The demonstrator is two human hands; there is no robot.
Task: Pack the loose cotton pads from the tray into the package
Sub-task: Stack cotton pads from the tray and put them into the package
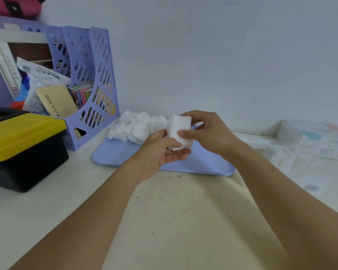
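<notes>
Two bare forearms filled the lower frame, reaching up to mid-picture, where the left hand cupped a small stack of cotton pads from below and the right hand pinched it, thumb in front, fingers curled over the top. This looked like squaring up a batch over the lilac tray. More loose pads lay heaped along the tray's far edge, spilling past it. The package sat well apart at right, so next came a carry rightward over open surface. The file rack and yellow-lidded box crowded the left.

White cotton pads lie on a lilac tray, beside a yellow-lidded black box.
</notes>
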